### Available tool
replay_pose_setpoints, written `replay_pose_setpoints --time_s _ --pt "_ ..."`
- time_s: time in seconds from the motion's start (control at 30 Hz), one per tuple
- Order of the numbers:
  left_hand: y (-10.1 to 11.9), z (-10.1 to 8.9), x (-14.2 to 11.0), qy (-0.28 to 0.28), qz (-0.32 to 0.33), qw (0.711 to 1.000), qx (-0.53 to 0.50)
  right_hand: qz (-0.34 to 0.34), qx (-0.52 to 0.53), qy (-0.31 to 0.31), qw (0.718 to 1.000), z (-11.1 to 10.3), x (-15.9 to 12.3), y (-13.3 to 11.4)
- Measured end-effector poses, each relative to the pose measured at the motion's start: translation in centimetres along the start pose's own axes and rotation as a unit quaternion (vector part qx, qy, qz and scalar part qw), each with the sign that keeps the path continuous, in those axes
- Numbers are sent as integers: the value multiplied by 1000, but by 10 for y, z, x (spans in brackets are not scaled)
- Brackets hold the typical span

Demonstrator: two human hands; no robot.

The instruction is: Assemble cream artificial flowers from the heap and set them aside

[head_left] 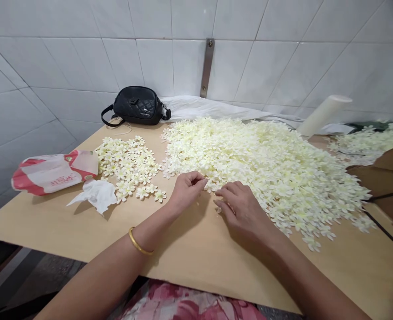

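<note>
Head view: pinches the left hand (188,191) closed and curls the right hand (245,208) partly open, beside the heaped flowers (250,155) on the desk (190,260); cannot tell whether gripping any.

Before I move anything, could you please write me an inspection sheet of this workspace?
Surface: light tan tabletop, bare along the front edge between the items and the person.
Job's things: large heap of pale artificial flowers, centre to right; smaller flower group to its left.
Clutter: black bag, red-and-white wrapper, crumpled white tissue, leaning white roll.
Hands: left hand and right hand at the heap's front edge, fingers bent; any held piece is too small to tell.
Cables: dark cord at the right edge, type unclear.
Surroundings: tiled wall with metal strip; brown material at right.
</note>
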State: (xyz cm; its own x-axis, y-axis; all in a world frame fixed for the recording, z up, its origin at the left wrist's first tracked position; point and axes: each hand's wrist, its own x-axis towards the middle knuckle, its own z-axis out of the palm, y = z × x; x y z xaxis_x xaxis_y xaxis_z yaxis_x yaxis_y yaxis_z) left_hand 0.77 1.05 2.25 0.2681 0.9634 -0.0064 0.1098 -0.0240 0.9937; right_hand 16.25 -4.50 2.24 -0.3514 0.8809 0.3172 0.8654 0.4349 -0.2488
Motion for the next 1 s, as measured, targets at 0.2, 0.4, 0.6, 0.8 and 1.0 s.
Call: replay_pose_setpoints --time_s 0.2,0.4,0.6,0.8,1.0 --pt "4 0 4 -17 -43 997 -63 -17 -35 -48 998 6 -20 -2" --pt "1 1 0 -78 -25 993 -88 78 183 30 980 -4 -4 -3" --pt "-1 -3 -5 -128 -39 982 -134 168 432 44 885 -10 25 -11" --pt "-7 1 -3 -88 -53 985 -138 212 435 74 872 11 23 -12" --pt "-6 1 -1 -96 -164 943 -272 221 484 96 841 9 23 -6"
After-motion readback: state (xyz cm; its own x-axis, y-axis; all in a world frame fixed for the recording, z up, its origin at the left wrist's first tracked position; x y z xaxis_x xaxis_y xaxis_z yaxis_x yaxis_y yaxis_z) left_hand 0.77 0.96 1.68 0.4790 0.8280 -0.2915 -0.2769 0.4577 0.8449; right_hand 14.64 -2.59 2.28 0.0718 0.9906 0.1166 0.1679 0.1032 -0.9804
